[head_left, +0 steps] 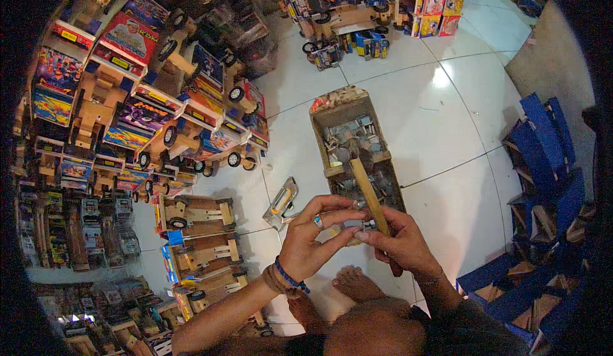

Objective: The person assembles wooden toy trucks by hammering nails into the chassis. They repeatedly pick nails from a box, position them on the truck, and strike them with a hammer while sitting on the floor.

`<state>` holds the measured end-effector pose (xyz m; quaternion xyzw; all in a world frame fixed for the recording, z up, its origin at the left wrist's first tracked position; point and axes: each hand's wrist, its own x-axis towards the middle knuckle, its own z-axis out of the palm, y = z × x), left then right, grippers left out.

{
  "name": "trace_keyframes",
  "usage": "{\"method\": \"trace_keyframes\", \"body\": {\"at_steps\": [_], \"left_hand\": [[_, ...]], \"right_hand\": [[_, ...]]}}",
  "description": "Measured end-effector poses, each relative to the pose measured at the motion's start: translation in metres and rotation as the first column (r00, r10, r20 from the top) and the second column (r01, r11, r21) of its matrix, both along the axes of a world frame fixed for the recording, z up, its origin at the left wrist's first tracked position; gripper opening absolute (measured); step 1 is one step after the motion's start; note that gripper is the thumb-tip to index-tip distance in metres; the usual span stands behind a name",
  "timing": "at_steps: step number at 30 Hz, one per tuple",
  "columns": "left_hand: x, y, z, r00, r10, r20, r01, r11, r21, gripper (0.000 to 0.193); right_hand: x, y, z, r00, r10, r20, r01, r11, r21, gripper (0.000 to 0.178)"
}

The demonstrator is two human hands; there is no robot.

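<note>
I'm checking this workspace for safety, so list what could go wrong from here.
The right hand holds the hammer while its fingertips are busy close to the left hand, so the hammer might slip, perhaps onto the bare feet below. The staple gun lies loose on the floor and could be stepped on. Reaching among the small metallic pieces in the open box might scratch bare skin.

Glare on floor (460, 120), grainy edges, fisheye curvature

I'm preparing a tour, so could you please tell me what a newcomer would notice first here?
Probably the colourful toy trucks stacked along the left. Next may come the hammer in the right hand near centre, its head overlapping a box of grey pieces in view.
</note>
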<state>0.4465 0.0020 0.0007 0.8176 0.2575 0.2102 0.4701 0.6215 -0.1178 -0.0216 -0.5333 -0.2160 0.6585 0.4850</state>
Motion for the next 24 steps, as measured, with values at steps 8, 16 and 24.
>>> {"method": "trace_keyframes", "body": {"at_steps": [8,16,24], "left_hand": [[0.026,-0.003,-0.023,0.992,-0.091,-0.087,0.095,0.994,0.045,0.039],[0.033,0.001,-0.034,0.995,-0.094,-0.034,0.097,0.991,0.094,0.021],[0.017,-0.012,-0.032,0.987,0.092,-0.132,-0.141,0.89,-0.434,0.023]], "right_hand": [[0.017,-0.02,-0.024,0.994,-0.112,0.02,0.112,0.994,-0.001,0.049],[0.023,-0.029,-0.032,0.99,-0.137,0.038,0.138,0.989,-0.047,0.044],[0.009,-0.018,-0.033,0.995,-0.069,0.071,0.081,0.98,-0.184,0.029]]}}
